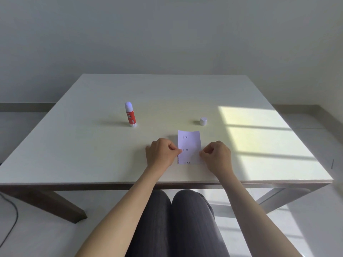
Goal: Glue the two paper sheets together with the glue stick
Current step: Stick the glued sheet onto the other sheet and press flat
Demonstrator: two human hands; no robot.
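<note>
A small white paper sheet with a few printed marks lies on the white table near its front edge. A red-edged strip of a second sheet peeks out beneath its lower left side. My left hand pinches the sheet's left edge between thumb and finger. At the right edge, my right hand pinches the same sheet. The red glue stick stands upright and uncapped at the left middle of the table, well away from both hands. Its white cap sits behind the paper, to the right.
A bright patch of sunlight covers the table's right side. My knees in dark trousers are under the front edge. A dark cable runs on the floor at the left.
</note>
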